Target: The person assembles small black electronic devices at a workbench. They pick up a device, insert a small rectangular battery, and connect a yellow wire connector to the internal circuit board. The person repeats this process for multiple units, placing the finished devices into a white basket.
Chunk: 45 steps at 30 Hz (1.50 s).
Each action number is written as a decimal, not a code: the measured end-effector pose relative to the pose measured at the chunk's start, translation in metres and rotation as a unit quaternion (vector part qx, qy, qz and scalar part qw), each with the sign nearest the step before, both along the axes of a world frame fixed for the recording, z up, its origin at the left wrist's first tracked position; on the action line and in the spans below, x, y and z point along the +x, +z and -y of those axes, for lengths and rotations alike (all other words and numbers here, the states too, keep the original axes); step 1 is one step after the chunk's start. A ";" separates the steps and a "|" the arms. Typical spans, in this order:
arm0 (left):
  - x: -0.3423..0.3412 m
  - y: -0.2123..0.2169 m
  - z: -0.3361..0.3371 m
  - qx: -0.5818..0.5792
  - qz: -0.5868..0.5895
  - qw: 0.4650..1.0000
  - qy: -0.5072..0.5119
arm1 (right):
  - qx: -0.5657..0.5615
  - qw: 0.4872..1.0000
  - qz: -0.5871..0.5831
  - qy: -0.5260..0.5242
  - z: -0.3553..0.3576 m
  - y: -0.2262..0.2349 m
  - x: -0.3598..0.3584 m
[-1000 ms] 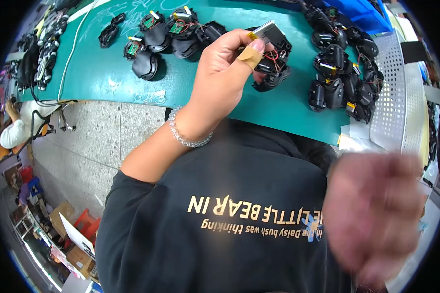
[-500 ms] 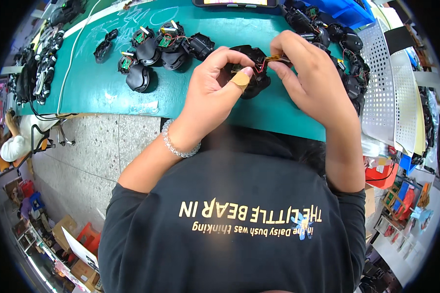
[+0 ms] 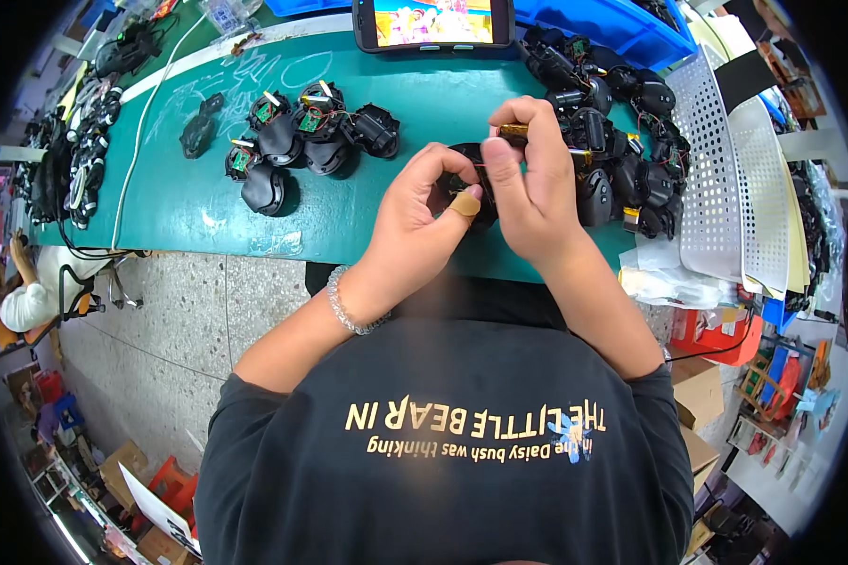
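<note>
My left hand [image 3: 407, 215], with a tan bandage on its thumb, is closed around a black plastic housing [image 3: 468, 151]. Much of this housing is hidden behind my fingers. A small flat piece wrapped in amber tape [image 3: 513, 131] is pinched in my right hand [image 3: 539, 193], just to the right of the housing. Thin red wire runs between the two hands. Left of them on the green table lie several similar black housings [image 3: 265, 191], some with a green circuit board [image 3: 311, 121] and wires exposed.
More black housings [image 3: 645, 179] are heaped at the right, beside a white perforated basket [image 3: 716, 160]. A phone [image 3: 433, 25] with a lit screen stands at the table's far side, near a blue bin [image 3: 584, 24]. Black cables [image 3: 89, 141] lie far left. Another person [image 3: 30, 299] sits beyond.
My right hand has moved left and closer to my left hand, and the amber-taped piece has tipped upward with it. My left hand keeps its hold on the housing. The whole view has shifted slightly.
</note>
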<state>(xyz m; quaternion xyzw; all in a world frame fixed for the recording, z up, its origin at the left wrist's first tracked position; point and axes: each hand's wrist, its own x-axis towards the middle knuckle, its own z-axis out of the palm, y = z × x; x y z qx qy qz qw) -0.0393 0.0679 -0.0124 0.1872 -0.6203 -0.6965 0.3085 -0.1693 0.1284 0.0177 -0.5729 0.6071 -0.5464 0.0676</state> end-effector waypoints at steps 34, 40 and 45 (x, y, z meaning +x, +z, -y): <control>-0.003 0.005 0.009 0.097 -0.042 0.994 0.042 | 0.050 0.970 -0.226 0.074 0.016 0.012 -0.030; -0.001 -0.001 0.008 0.082 -0.071 0.993 0.036 | -0.011 0.974 -0.217 0.070 0.016 0.001 -0.029; -0.003 0.002 0.007 0.086 -0.095 0.991 0.045 | 0.028 0.977 -0.207 0.037 0.014 -0.001 -0.023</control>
